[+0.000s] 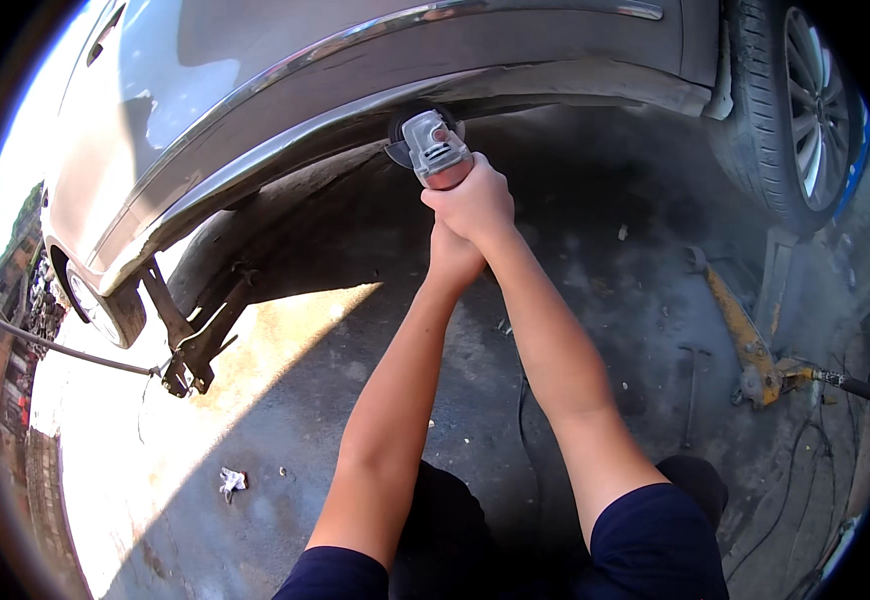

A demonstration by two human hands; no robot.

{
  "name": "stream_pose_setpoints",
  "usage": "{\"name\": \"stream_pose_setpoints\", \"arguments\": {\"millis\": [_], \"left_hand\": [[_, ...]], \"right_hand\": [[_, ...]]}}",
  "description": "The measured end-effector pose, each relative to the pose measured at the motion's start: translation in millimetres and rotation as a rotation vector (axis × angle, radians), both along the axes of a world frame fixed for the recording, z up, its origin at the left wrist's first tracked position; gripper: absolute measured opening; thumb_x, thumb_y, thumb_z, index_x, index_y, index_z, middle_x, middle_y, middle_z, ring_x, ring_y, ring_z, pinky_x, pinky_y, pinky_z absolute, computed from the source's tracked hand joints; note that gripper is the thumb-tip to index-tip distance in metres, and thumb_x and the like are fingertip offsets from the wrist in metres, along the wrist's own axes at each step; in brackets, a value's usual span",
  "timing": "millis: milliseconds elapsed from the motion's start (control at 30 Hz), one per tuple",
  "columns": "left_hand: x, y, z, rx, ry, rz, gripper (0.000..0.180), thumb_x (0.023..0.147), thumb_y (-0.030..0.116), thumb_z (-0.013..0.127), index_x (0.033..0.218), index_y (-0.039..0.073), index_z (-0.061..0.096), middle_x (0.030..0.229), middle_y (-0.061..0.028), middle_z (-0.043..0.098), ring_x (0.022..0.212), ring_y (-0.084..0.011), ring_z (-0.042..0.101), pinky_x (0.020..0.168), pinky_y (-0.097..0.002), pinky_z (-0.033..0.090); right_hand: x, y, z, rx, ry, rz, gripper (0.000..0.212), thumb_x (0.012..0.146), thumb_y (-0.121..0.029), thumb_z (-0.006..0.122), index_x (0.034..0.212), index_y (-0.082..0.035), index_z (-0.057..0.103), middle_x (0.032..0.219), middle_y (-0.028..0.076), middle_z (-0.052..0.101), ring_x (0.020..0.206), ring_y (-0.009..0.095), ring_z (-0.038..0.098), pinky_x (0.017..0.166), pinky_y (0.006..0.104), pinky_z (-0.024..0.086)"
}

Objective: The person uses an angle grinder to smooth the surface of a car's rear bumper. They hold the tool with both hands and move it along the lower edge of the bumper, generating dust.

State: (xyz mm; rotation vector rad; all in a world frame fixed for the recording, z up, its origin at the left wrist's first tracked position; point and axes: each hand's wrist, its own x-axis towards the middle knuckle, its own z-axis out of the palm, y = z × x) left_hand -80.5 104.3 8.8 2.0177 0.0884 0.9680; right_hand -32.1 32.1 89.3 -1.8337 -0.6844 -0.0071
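Both my arms reach forward to an angle grinder (439,150) with a grey head and a dark disc. My right hand (480,203) is wrapped round its body just behind the head. Closed beneath and behind it, my left hand (452,258) grips the rear of the tool, which the hands mostly hide. The disc is at the lower edge of the car's sill (355,115); whether it touches the metal I cannot tell. Above the sill is the grey-brown car's side (405,60), with a bright trim strip.
A yellow floor jack (745,340) and a hammer (694,395) lie right, near the car's wheel (805,110). A dark jack (190,360) stands at the left under the sill. A cable (523,420) runs along the floor, and a crumpled white scrap (233,483) lies front left.
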Motion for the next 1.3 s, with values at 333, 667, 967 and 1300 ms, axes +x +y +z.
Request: {"name": "stream_pose_setpoints", "arguments": {"millis": [333,667,967,1300], "left_hand": [[10.2,-21.2,8.1,-0.021,0.124,0.206,0.074,0.076,0.037,0.091,0.119,-0.004,0.048,0.111,-0.0317,0.073,0.107,-0.0475,0.072,0.090,-0.0470,0.058],[21.7,-26.9,-10.5,-0.070,0.173,0.244,0.089,0.080,0.040,0.090,0.141,-0.003,0.041,0.126,-0.0288,0.071,0.119,-0.0444,0.070,0.097,-0.0464,0.055],[24.9,-14.2,-11.9,-0.003,0.060,0.193,0.078,0.078,0.034,0.092,0.128,-0.004,0.045,0.118,-0.0295,0.072,0.113,-0.0441,0.072,0.093,-0.0453,0.057],[22.6,-15.8,-7.1,-0.063,0.130,0.130,0.088,0.081,0.031,0.090,0.147,0.000,0.041,0.135,-0.0228,0.067,0.126,-0.0361,0.067,0.102,-0.0421,0.052]], "right_hand": [[40.0,0.4,-35.5,0.406,0.019,0.046,0.061,0.068,-0.031,0.090,0.113,0.004,0.068,0.108,0.022,0.077,0.103,0.035,0.076,0.091,0.0416,0.060],[63.1,4.3,-59.7,0.513,0.034,0.180,0.059,0.069,-0.028,0.090,0.113,0.004,0.068,0.105,0.020,0.078,0.098,0.031,0.078,0.090,0.0387,0.060],[48.9,2.4,-46.4,0.451,0.083,0.085,0.064,0.069,-0.030,0.090,0.118,0.004,0.068,0.109,0.022,0.078,0.103,0.036,0.077,0.092,0.0413,0.060],[52.6,7.3,-51.0,0.466,0.024,0.050,0.061,0.070,-0.029,0.090,0.116,0.004,0.068,0.107,0.021,0.078,0.102,0.035,0.078,0.091,0.0409,0.060]]}}
